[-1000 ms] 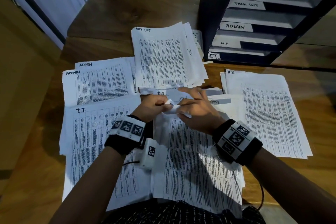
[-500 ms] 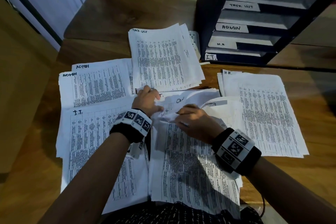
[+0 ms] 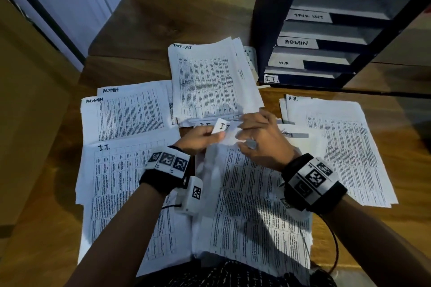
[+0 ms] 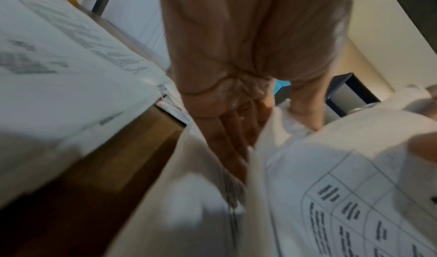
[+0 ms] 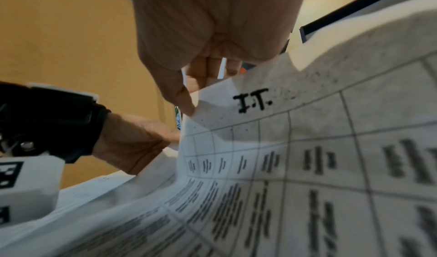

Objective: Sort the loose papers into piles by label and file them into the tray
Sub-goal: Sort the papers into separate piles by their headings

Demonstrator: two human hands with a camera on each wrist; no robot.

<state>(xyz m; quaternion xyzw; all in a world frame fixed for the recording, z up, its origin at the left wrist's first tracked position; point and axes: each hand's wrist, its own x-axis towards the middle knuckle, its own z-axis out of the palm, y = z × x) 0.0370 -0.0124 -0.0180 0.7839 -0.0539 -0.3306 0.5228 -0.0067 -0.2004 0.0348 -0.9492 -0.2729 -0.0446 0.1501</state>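
A loose sheet marked I.T. [image 3: 224,127] curls up from the central loose pile [image 3: 251,205] right in front of me. My right hand [image 5: 196,92] pinches its top left corner between thumb and fingers. My left hand [image 3: 214,134] holds the same corner from the left, thumb on top and straight fingers [image 4: 232,148] slid under the paper. Sorted piles lie around: I.T. [image 3: 121,189] at left, ADMIN [image 3: 126,116] behind it, TASK LIST [image 3: 210,81] at centre back, H.R. [image 3: 338,147] at right. The black tray [image 3: 263,30] with labelled slots stands at back right.
The tray's slots read TASK LIST, ADMIN, H.R. and I.T. from top to bottom. A darker raised wooden surface [image 3: 175,18] lies behind the piles. A brown panel [image 3: 28,123] borders the desk's left side. A cable [image 3: 335,247] hangs from my right wrist.
Both hands were working at the top edge of the central pile. They have now peeled up the top left corner of one sheet, and its I.T. label shows.
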